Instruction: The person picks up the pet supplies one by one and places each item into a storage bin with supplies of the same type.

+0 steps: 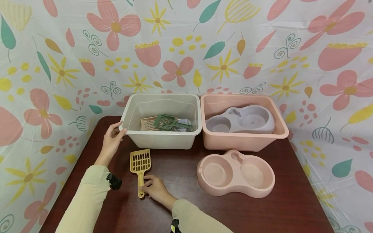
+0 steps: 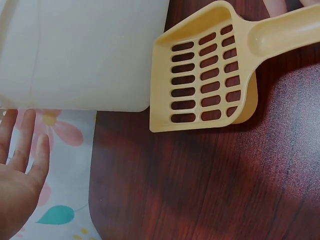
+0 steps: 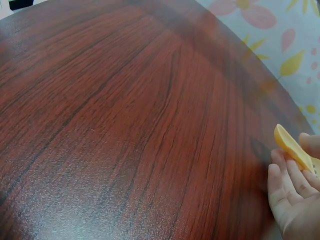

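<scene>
My left hand (image 1: 112, 139) touches the front left corner of a pale grey litter box (image 1: 161, 141), thumb and fingertips at its rim. The fingers of that hand (image 2: 20, 170) look fairly straight in the left wrist view. A yellow slotted litter scoop (image 1: 141, 161) has its basket toward the box. My right hand (image 1: 157, 191) pinches the end of its handle; in the right wrist view the thumb is above the scoop handle (image 3: 290, 147) and the fingers below. Inside the grey box lie a green litter scoop (image 1: 164, 122) and a beige scoop (image 1: 148, 124).
To the right stands a pink litter box (image 1: 233, 140) holding a grey-lilac double pet bowl (image 1: 252, 119). A pink double pet bowl (image 1: 236, 176) sits in front of it on the dark wooden table (image 1: 180, 174). A flowered cloth (image 1: 186, 48) hangs behind the table.
</scene>
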The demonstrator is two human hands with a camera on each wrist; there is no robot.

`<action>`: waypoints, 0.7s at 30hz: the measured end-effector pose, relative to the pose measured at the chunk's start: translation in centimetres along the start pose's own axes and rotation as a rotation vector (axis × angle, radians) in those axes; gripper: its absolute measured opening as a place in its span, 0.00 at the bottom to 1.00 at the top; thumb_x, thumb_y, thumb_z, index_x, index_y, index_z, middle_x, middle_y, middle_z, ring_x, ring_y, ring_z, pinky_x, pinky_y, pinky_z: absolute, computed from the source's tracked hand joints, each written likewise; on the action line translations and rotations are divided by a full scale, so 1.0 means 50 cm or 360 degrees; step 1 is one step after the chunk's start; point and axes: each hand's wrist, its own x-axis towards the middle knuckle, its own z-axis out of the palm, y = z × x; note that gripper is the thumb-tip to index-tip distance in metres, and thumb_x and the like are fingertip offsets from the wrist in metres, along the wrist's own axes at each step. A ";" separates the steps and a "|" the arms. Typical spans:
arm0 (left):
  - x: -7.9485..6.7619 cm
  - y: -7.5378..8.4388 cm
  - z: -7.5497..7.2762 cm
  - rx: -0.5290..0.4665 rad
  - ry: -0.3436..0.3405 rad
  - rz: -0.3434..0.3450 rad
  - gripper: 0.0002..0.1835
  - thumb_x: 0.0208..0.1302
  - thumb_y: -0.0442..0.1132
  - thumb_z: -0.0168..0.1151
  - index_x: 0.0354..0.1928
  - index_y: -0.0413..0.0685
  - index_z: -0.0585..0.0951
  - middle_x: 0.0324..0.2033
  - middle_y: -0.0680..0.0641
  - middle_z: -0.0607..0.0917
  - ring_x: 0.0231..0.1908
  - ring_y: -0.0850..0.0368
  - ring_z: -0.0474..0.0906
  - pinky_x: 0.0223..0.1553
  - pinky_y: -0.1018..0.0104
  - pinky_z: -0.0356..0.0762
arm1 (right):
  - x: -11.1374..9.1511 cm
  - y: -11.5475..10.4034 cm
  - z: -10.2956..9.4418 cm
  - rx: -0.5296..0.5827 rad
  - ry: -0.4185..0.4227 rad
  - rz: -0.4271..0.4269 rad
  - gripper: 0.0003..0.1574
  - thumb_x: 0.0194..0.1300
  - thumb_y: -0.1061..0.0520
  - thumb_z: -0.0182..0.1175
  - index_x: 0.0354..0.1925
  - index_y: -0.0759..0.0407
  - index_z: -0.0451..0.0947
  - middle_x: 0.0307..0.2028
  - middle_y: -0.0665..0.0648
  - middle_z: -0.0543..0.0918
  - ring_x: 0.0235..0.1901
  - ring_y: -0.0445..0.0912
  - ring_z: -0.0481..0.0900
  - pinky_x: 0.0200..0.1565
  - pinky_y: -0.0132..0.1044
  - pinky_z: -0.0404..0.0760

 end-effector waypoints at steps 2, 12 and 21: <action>0.000 0.001 0.002 0.0005 0.0013 0.0001 0.27 0.74 0.40 0.55 0.70 0.37 0.65 0.43 0.53 0.76 0.38 0.73 0.75 0.44 0.69 0.74 | 0.000 0.000 -0.001 -0.0004 0.0002 -0.0002 0.28 0.60 0.64 0.70 0.57 0.70 0.75 0.29 0.52 0.83 0.20 0.44 0.78 0.18 0.32 0.74; 0.005 -0.013 0.008 -0.0008 0.0059 0.0039 0.26 0.75 0.38 0.54 0.70 0.37 0.66 0.45 0.46 0.75 0.38 0.73 0.75 0.41 0.77 0.72 | 0.003 0.003 -0.002 -0.0012 0.0031 0.0002 0.31 0.57 0.65 0.72 0.57 0.70 0.74 0.28 0.51 0.81 0.20 0.39 0.75 0.21 0.31 0.75; 0.002 -0.010 0.010 -0.0026 0.0066 0.0039 0.25 0.75 0.38 0.54 0.69 0.37 0.66 0.43 0.47 0.75 0.38 0.73 0.75 0.40 0.78 0.72 | 0.000 0.005 -0.001 -0.0013 0.0055 0.0013 0.32 0.54 0.66 0.74 0.57 0.69 0.75 0.27 0.50 0.80 0.21 0.38 0.75 0.23 0.31 0.75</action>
